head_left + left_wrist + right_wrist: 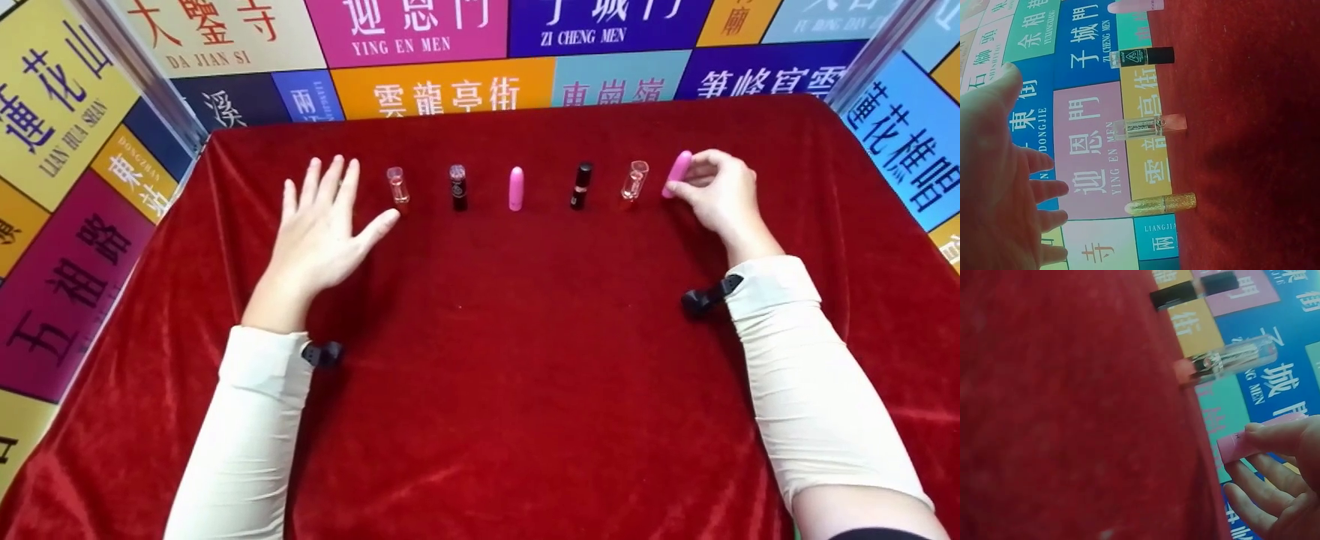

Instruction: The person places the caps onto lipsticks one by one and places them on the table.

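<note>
Several lipstick tubes stand in a row on a red cloth. My right hand [724, 191] pinches a pink lipstick tube [1235, 447] at the right end of the row, tilted in the head view. Beside it is a clear lipstick tube with a pink base [634, 182]; further left are a black tube [580, 187], another pink tube [516, 189] and a black tube with a glittery top [458, 189]. My left hand [319, 225] has its fingers spread, its thumb near a clear tube [398, 187]. A gold tube [1161, 204] shows only in the left wrist view.
The red velvet cloth [480, 360] covers the table and hangs in folds at the left. Colourful panels with Chinese lettering [442, 90] stand behind the table and at both sides. Metal posts [154, 75] rise near the back corners.
</note>
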`<act>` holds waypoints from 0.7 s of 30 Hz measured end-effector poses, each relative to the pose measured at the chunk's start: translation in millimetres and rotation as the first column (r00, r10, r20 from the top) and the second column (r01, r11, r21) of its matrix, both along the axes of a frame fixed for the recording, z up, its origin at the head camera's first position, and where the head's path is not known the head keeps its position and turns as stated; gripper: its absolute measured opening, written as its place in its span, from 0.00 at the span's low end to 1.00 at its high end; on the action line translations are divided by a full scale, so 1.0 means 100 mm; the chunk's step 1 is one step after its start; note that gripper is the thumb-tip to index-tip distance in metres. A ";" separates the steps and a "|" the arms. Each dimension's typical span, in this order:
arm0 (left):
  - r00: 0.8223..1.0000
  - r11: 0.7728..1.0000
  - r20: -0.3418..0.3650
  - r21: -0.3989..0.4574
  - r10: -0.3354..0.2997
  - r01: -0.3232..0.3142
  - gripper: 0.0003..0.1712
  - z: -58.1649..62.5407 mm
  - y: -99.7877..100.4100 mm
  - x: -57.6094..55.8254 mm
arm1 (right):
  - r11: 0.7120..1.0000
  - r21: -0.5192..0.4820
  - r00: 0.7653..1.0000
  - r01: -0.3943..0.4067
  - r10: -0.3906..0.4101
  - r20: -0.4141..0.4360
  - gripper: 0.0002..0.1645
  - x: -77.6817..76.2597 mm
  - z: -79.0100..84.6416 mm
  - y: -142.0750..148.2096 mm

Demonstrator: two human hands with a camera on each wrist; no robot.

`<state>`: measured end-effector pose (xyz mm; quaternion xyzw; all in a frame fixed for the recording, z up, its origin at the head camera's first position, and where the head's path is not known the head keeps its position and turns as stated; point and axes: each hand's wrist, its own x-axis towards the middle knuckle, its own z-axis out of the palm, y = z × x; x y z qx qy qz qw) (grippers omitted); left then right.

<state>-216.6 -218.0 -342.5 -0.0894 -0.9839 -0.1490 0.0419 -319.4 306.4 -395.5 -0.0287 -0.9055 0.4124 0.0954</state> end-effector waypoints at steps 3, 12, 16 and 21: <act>1.000 1.000 -0.003 0.002 0.007 -0.007 0.57 0.01 -0.02 0.00 | 1.000 0.004 1.000 -0.018 0.018 0.000 0.24 -0.03 -0.06 0.01; 1.000 1.000 0.015 0.004 0.022 -0.023 0.58 -0.02 -0.06 0.00 | 0.998 -0.046 0.998 -0.050 0.052 0.045 0.30 -0.07 -0.03 0.04; 0.999 1.000 0.023 0.009 0.025 -0.026 0.59 -0.01 -0.10 -0.01 | 0.998 0.013 0.998 -0.056 0.056 0.031 0.40 -0.01 0.22 0.02; 0.999 0.999 0.028 0.011 0.039 -0.039 0.59 -0.03 -0.15 -0.06 | 0.960 0.212 0.983 -0.181 0.184 0.009 0.44 0.18 0.64 -0.05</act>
